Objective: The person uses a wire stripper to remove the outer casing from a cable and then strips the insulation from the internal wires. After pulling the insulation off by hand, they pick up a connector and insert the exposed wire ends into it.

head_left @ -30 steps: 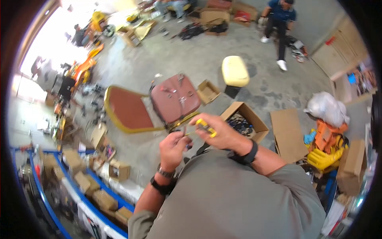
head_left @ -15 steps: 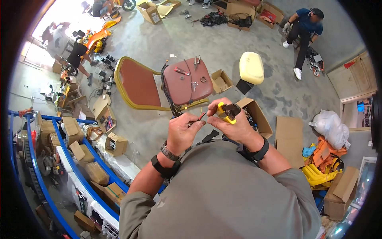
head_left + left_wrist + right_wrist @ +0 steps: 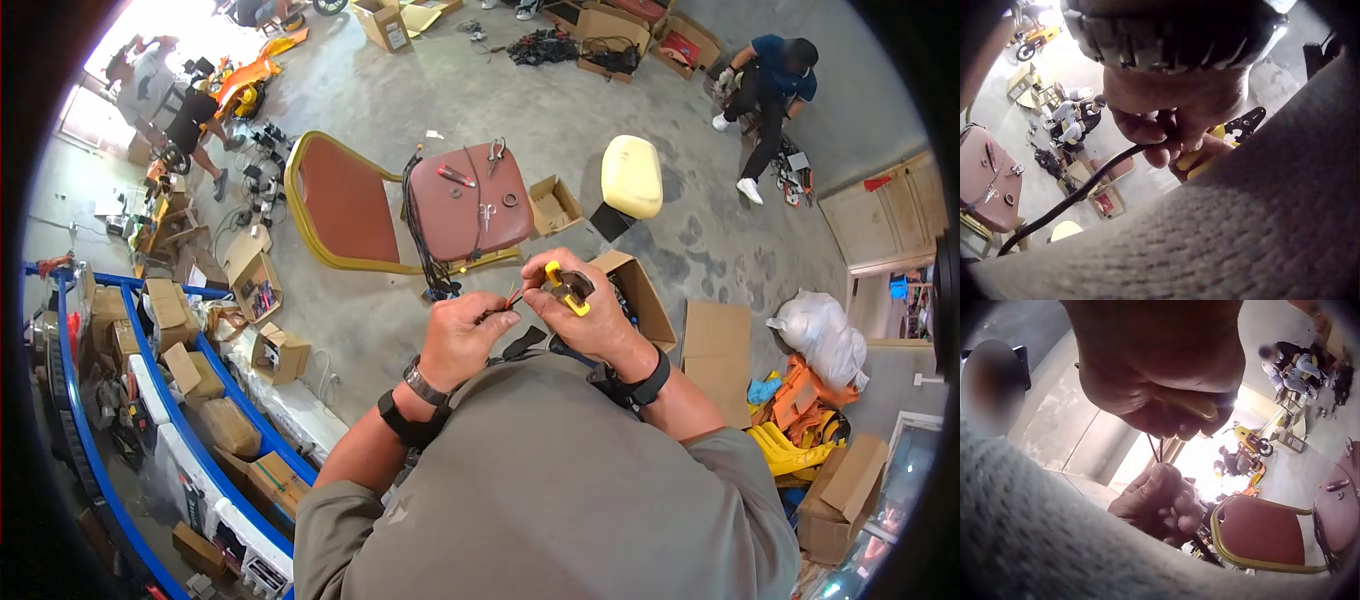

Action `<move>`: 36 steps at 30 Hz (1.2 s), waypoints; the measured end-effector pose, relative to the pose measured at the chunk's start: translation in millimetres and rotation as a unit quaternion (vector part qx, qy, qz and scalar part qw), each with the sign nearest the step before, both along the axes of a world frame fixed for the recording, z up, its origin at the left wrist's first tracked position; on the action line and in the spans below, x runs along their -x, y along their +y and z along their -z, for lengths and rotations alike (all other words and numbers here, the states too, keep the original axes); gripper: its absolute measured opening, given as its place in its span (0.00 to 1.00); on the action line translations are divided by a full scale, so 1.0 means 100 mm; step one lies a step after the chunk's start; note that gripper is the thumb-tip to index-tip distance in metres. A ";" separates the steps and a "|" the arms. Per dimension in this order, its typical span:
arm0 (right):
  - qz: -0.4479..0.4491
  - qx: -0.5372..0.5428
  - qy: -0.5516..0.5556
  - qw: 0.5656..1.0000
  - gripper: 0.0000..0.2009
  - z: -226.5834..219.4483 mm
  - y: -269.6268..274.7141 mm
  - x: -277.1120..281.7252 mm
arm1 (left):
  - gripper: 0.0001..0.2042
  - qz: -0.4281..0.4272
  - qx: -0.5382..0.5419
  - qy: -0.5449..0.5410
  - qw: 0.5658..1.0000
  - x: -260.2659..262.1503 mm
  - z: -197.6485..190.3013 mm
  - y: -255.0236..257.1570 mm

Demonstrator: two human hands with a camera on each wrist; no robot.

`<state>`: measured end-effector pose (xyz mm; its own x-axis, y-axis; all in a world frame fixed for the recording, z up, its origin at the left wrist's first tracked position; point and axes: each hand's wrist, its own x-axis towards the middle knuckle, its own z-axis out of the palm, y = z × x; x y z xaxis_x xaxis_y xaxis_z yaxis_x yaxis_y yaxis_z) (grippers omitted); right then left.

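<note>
My left hand (image 3: pixel 465 330) pinches a black cable (image 3: pixel 1072 199) between thumb and fingers; its thin coloured wires (image 3: pixel 514 295) stick out toward the other hand. Below the hand, the cable trails away in a long curve. Yellow-handled wire strippers (image 3: pixel 568 288) lie in my right hand (image 3: pixel 595 318), gripped against the palm, and their dark notched head (image 3: pixel 1249 125) shows past the fingers in the left wrist view. Right fingertips are right at the wire ends, and two wires (image 3: pixel 1155 449) span the short gap between the hands in the right wrist view. The ends themselves are hidden.
Ahead stands a red padded chair (image 3: pixel 345 205), its seat carrying scissors (image 3: pixel 487 215), pliers (image 3: pixel 496 152), a tape roll (image 3: pixel 510 199) and black cables. Open cardboard boxes (image 3: pixel 640 300) and a yellow-topped stool (image 3: pixel 632 175) stand nearby. Blue shelving (image 3: pixel 135 335) runs along the left; a person sits far right.
A second ago the wire strippers pointed toward the left hand; they have since turned back into the right palm. The right fingertips have come in to the wires. The head view has shifted.
</note>
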<state>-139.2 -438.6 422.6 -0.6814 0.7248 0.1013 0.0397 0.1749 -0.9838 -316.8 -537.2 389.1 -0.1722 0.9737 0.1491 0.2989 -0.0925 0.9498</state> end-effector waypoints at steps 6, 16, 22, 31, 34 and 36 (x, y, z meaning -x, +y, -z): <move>0.007 0.153 0.075 0.985 0.12 0.21 0.07 0.02 | 0.04 -0.006 0.031 -0.047 0.998 0.05 0.03 -0.01; 0.042 0.138 -0.001 0.990 0.12 0.26 0.13 0.00 | 0.05 0.034 0.093 -0.131 0.986 0.07 0.15 -0.01; 0.015 -0.020 -0.008 1.000 0.11 0.05 0.06 -0.01 | 0.05 0.005 0.072 -0.084 0.994 0.06 0.09 0.00; -0.007 -0.230 -0.002 0.973 0.19 -0.04 0.07 0.07 | 0.05 -0.018 0.076 -0.075 0.994 0.08 0.07 0.01; -0.010 -0.286 0.017 0.958 0.18 -0.05 -0.02 0.13 | 0.04 -0.034 0.015 -0.049 0.998 0.13 0.26 -0.03; -0.021 -0.335 0.030 0.941 0.15 -0.05 -0.02 0.18 | 0.04 -0.043 0.016 -0.063 0.997 0.11 0.15 0.00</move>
